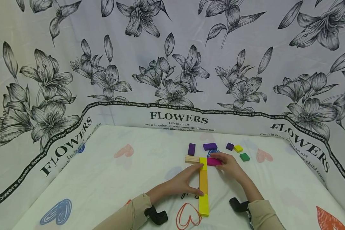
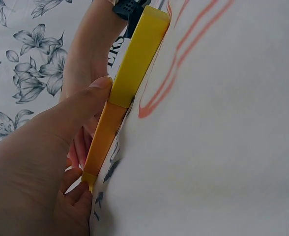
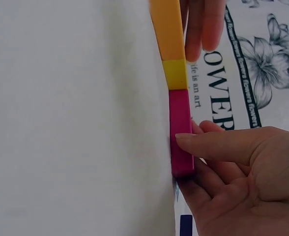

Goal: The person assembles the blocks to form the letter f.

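Observation:
My right hand [image 1: 229, 164] pinches a magenta block [image 1: 214, 162] between thumb and fingers; one end of it meets the small yellow block [image 1: 203, 163]. That yellow block heads a straight row, followed by an orange block [image 1: 203, 182] and a longer yellow block [image 1: 203, 205] nearest me. Along the row's left side, my left hand [image 1: 175, 183] is spread, its index fingertip touching the small yellow block and its thumb [image 2: 101, 83] at the seam between orange and long yellow. A plain wood-coloured block [image 1: 192, 159] lies against the small yellow block's left side.
Behind the row lie two purple blocks, one upright in view [image 1: 191, 149] and one crosswise [image 1: 210, 146]. Farther right are a small dark purple block [image 1: 229, 146], a yellow block [image 1: 238, 148] and a green block [image 1: 244, 157]. A flower-printed curtain [image 1: 172, 70] encloses the heart-patterned cloth [image 1: 149, 143].

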### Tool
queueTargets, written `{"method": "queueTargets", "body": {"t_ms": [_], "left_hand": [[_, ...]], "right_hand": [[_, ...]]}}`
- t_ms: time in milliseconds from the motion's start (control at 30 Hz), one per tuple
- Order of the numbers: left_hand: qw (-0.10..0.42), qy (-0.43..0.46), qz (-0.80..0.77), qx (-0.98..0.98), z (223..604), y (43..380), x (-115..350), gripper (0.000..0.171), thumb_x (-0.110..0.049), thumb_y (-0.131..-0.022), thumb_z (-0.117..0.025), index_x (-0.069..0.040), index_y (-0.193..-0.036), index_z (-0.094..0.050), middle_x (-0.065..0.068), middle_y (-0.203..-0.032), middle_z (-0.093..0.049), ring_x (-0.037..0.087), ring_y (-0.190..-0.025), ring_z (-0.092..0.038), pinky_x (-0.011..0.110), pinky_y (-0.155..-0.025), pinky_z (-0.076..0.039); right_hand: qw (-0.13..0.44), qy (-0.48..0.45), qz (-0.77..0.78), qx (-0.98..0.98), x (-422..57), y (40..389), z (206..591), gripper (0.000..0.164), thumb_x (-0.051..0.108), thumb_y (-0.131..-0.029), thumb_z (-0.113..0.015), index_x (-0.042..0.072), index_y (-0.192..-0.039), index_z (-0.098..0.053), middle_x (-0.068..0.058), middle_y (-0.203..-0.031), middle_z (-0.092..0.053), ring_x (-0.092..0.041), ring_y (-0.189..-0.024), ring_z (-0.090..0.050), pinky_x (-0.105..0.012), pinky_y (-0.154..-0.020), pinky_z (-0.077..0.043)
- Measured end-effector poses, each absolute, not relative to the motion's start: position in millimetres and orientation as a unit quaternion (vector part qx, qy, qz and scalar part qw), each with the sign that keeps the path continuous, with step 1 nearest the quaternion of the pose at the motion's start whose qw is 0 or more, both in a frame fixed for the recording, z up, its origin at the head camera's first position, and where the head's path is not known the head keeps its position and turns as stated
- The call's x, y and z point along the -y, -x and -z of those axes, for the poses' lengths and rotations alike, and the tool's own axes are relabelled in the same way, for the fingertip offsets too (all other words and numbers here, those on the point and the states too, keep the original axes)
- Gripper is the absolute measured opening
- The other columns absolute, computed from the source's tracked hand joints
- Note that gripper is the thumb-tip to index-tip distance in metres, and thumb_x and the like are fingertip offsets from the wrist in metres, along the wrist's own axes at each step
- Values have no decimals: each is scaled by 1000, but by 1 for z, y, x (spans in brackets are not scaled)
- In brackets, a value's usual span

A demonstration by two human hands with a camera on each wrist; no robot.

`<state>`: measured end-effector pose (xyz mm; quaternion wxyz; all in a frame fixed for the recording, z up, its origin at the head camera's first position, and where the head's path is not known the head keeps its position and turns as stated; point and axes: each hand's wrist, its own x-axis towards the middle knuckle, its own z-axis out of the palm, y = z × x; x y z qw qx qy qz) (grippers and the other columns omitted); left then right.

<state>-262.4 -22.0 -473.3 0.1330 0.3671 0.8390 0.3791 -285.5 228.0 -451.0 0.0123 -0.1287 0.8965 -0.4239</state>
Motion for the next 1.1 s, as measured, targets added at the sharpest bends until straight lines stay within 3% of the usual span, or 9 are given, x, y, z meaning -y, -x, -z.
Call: {"method": "queueTargets", "body": {"t_ms": [500, 700, 900, 1100], "left_hand": [[129, -371, -376, -839, 471, 262, 22, 97, -49, -79, -77, -22, -155, -23, -3, -162, -25, 19, -150, -25, 45, -123, -26], [134, -369, -378, -838, 471, 261, 22, 98, -49, -79, -77, -23, -155, -22, -4, -162, -24, 17, -150, -24, 44, -124, -25], [137, -370, -379, -837, 471, 261, 23, 98, -50, -79, -77, -23, -156, -22, -5, -163, -24, 17, -150, -24, 45, -124, -24], [136, -368, -375, -840, 473, 263, 23, 98, -52, -79, -76, -24, -155, -22, -6, -162, -24, 16, -150, -24, 44, -124, -25]], "right_hand": [[19, 104, 427, -898, -227, 287, 450, 48, -13, -84, -63, 3, -129, -62, -19, -134, -60, -39, -131, -51, -50, -108, -43], [6, 134, 424, -896, -228, 287, 449, 47, -13, -85, -62, -1, -130, -59, -21, -133, -60, -40, -129, -51, -52, -110, -41], [-7, 130, 434, -891, -226, 290, 447, 44, -1, -92, -61, 3, -136, -54, -19, -137, -58, -39, -134, -47, -54, -112, -38], [-4, 109, 453, -885, -217, 296, 444, 48, 12, -93, -65, 5, -139, -52, -17, -140, -56, -37, -137, -45, -53, -113, -38]]}}
